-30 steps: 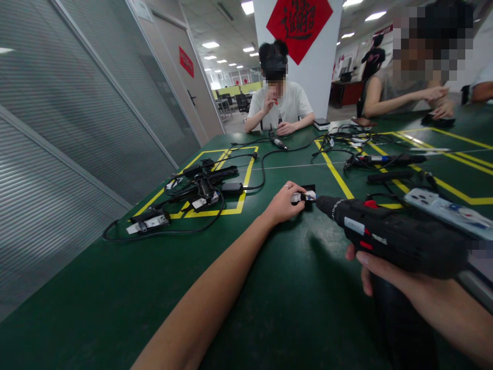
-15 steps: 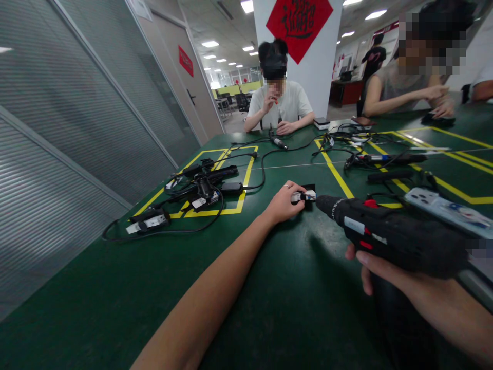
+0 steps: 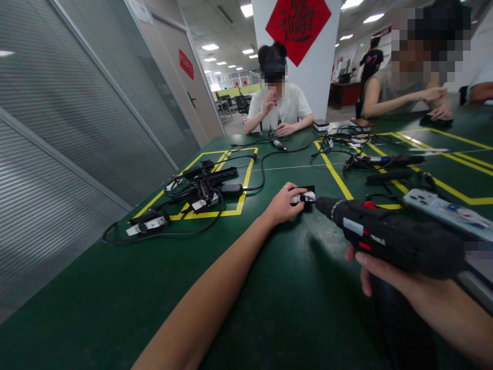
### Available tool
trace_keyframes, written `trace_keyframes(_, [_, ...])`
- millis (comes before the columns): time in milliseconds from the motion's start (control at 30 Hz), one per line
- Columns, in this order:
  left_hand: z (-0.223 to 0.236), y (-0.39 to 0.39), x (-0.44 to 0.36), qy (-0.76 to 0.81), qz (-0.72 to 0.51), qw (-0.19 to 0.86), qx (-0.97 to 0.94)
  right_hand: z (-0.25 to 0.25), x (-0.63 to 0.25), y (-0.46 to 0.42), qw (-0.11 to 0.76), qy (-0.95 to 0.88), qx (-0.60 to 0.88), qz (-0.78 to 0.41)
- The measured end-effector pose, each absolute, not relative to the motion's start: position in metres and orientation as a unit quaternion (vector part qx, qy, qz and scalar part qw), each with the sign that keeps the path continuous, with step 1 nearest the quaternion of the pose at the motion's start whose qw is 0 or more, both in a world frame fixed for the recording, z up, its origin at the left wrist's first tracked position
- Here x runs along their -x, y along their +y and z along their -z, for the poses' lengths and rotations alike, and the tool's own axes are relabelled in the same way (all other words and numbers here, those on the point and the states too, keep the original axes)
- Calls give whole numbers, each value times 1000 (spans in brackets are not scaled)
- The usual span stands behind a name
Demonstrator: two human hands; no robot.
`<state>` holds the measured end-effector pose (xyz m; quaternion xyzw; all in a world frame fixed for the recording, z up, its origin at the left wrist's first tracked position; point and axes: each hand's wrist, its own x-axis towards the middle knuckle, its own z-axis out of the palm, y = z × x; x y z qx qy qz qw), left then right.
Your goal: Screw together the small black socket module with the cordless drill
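Observation:
Around the grip of a black cordless drill point(image 3: 396, 234) with red switches, my right hand point(image 3: 400, 288) is closed. The drill's chuck points left, toward a small black-and-white piece point(image 3: 309, 196) on the green table point(image 3: 292, 288). My left hand point(image 3: 284, 206) presses this piece down, with thumb and fingers closed on its sides. Its exact kind is too small to make out, and the fingers hide part of it. Chuck and piece appear very close together; I cannot tell whether the drill's tip touches it.
Black devices with cables point(image 3: 204, 187) lie inside yellow tape at the left. More cables and a black tool point(image 3: 389, 160) lie at the right, near a pale blue box point(image 3: 450, 210). One person point(image 3: 279, 103) sits opposite, another point(image 3: 408, 92) at the far right.
The view has shifted very slightly. Both hands, the drill and the small piece keep practically the same places.

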<state>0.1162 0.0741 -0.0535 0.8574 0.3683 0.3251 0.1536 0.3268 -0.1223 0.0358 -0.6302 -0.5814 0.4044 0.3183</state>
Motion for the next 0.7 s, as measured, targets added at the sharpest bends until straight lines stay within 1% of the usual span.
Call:
trace_keyframes(267, [55,76,-115,378,-312,150,-859,-40,-322,-121,340,-559,643,-399])
trace_keyframes(433, [55,76,-115,372,-316,150,-860,-31,-328,-118,346,-574,597,-441])
trace_keyframes(600, [52,75,-115,379,-306,152,-860,-24,-325,-116,424,-532,562,-470])
trace_keyframes(700, [51,75,-115,381,-306,154,-859,-24,-325,-118,423,-532,555,-479])
